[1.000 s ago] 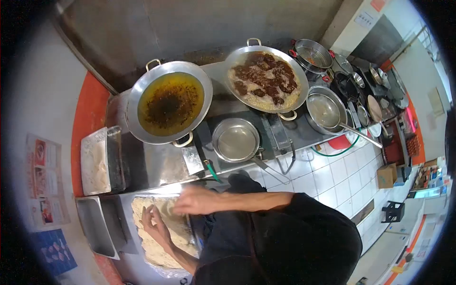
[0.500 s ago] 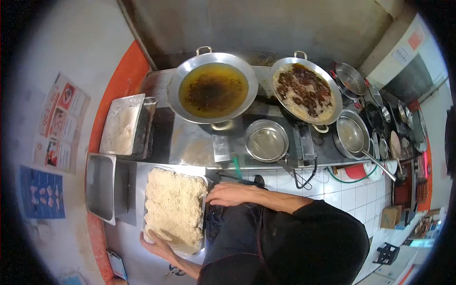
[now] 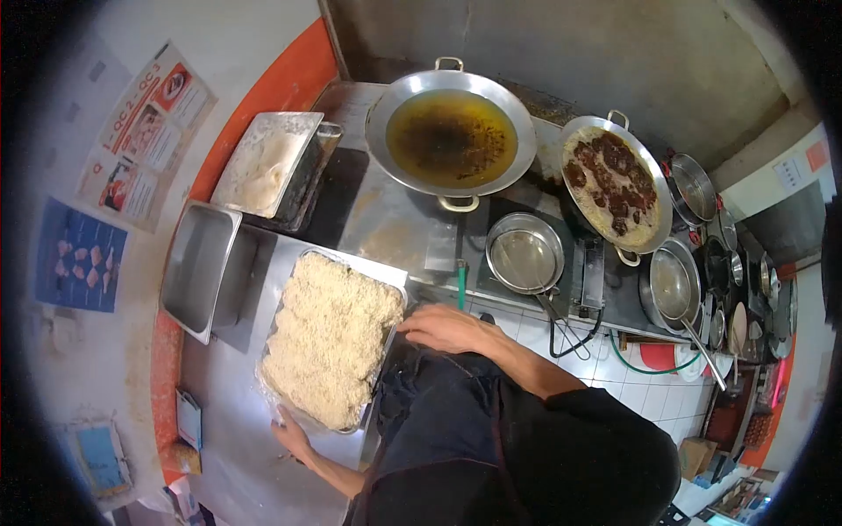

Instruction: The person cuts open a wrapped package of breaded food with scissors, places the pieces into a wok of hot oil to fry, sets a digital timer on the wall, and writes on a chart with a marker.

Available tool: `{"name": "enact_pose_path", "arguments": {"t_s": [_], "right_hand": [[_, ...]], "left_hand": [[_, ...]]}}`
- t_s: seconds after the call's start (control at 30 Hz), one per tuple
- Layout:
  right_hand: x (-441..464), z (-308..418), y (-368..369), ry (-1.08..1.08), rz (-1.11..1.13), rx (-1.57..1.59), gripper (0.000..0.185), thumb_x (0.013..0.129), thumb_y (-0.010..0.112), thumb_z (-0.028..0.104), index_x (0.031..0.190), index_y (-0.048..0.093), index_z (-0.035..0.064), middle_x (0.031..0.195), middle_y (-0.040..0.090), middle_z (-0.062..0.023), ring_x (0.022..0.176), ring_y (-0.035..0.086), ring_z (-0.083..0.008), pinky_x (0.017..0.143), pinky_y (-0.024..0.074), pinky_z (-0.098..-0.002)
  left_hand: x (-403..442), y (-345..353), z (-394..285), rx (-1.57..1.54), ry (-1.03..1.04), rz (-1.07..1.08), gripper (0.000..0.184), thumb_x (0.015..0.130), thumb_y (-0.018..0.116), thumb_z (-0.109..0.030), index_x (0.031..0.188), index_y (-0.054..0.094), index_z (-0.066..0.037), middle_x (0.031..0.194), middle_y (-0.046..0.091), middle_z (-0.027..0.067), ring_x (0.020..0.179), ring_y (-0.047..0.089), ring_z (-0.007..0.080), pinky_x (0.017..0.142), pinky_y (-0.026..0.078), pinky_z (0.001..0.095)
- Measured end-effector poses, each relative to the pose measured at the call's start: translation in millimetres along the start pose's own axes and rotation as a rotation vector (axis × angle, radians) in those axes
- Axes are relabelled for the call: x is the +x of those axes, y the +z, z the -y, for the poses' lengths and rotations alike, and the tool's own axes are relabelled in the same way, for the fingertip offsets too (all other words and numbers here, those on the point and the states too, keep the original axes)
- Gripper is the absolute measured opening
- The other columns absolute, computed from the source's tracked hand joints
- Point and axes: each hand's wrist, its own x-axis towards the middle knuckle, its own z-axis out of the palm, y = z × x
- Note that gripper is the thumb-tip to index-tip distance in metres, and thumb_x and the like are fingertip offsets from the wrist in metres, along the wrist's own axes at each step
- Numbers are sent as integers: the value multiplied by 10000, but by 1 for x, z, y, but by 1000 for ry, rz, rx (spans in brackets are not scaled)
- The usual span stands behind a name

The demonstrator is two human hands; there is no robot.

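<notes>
Two bare hands at one metal tray (image 3: pixel 379 375); from my end it sits on the steel worktop (image 3: pixel 219 421), just left of the dark apron (image 3: pixel 438 430). Load: a thick, pale crumbly layer (image 3: pixel 329 337), lumpy, nearly edge to edge. Left hand (image 3: pixel 296 438) is at the near-left corner, thumb and fingers apart; I can't tell whether it's clamped on the rim. Right hand (image 3: pixel 443 329) is by the right edge, fingers loosely bent; contact unclear to me, so no call on a grip. Handling, my guess: fairly heavy this full, tray stiff, load soft and loose, liable to spill if tilted. Rim could be slippery if dusted. I'd take it by the rim on opposite sides, keep it level, fingers off the coating. Around it: deep steel pan (image 3: pixel 197 272) beyond the left side; wok (image 3: pixel 377 131) of dark oil (image 3: pixel 452 145) on the cooking counter (image 3: pixel 395 232), well apart from both hands.
</notes>
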Motion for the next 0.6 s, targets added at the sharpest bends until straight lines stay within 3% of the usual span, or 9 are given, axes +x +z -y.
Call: {"name": "enact_pose_path", "arguments": {"t_s": [0.17,0.27,0.6], "right_hand": [[-11,8,8,67,52,13,307,990,535,229,1228,631,60,1105,664,-162,1079,602,-365,948,466,-451],[-20,5,12,99,59,25,310,992,536,239,1227,631,59,1121,660,-155,1100,593,-355,960,457,-449],[-32,-9,10,118,-13,-1,320,992,546,226,1216,629,13,1126,661,-192,1065,602,-385,917,474,-455]], "left_hand": [[2,-2,1,61,-10,-21,888,931,555,-605,1313,464,191,1309,535,364,1229,529,445,1045,401,440],[9,-1,1,10,-23,73,844,937,553,-595,1275,505,178,1248,573,362,1169,563,445,1005,422,450],[-1,2,-20,41,157,-143,771,909,619,-564,1224,548,136,1193,599,332,1104,577,445,970,439,459]]}}
